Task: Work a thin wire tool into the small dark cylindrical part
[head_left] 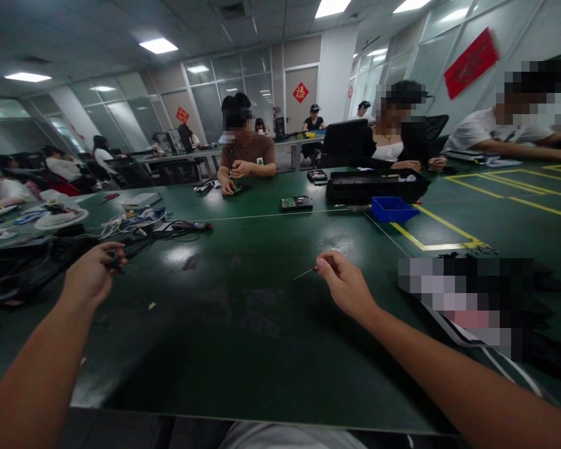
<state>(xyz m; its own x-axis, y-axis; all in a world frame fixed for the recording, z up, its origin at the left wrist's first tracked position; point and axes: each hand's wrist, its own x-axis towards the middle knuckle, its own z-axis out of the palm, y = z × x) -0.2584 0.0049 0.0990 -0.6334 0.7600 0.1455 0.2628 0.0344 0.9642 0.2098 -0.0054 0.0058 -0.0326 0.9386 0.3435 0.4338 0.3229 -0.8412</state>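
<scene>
Over the left part of the green table, my left hand (88, 277) is closed on a small black object (115, 259), whose exact kind I cannot make out. A tangle of black cables (23, 268) lies just beyond and to the left of that hand. On the other side, my right hand (346, 280) pinches a thin screwdriver (305, 273). Its slim metal shaft points left and slightly down, a bit of red shows at the fingers, and the rest of the handle is hidden in the hand.
Across the green table (243, 362) lie a hard drive (297, 203), a blue bin (394, 209) and a long black tray (376, 186). Pale cables (140, 219) are heaped at left. A blurred-out item (467, 305) lies right. Co-workers (247, 153) sit opposite.
</scene>
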